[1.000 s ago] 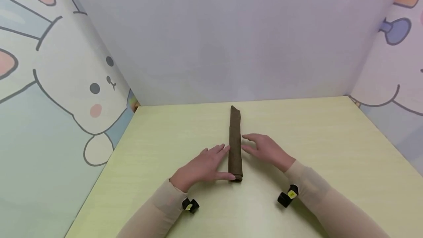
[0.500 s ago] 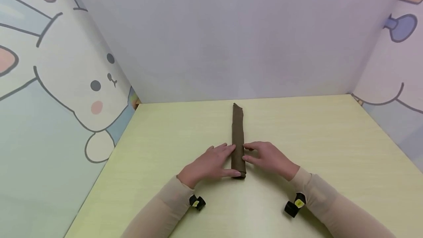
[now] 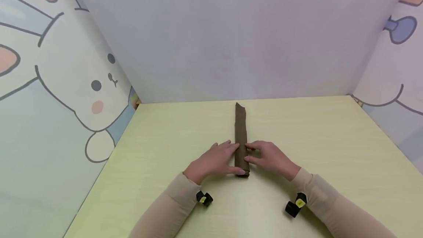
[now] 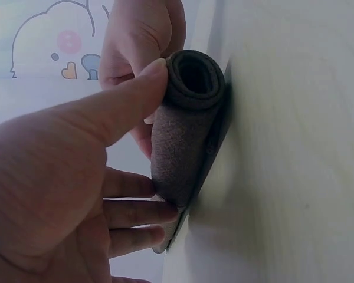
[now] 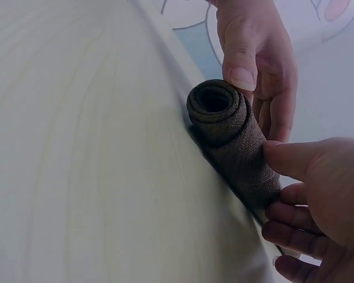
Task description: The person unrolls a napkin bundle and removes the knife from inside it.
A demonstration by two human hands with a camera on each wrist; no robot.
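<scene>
A brown cloth (image 3: 241,127), rolled into a long narrow tube, lies lengthwise on the pale table. Its near end shows a hollow spiral of layers in both wrist views. My left hand (image 3: 214,161) lies along the roll's left side, thumb at the near end's rim and fingers fairly straight against the cloth. On the opposite side, my right hand (image 3: 272,158) touches the roll with thumb and fingertips, its fingers loosely bent. In the right wrist view, the thumb and fingertips of the right hand (image 5: 324,194) rest along the cloth's side.
The light wood-grain table (image 3: 185,124) ends at a plain pale wall panel (image 3: 211,47). Side panels with a cartoon rabbit (image 3: 76,83) and other drawings flank it. A small black camera (image 3: 205,198) sits on the left wrist, another camera (image 3: 294,206) on the right.
The rolled cloth has shifted slightly rightward, with my left hand moving along beside it. My right hand has come nearer along the roll, its fingertips now against the cloth.
</scene>
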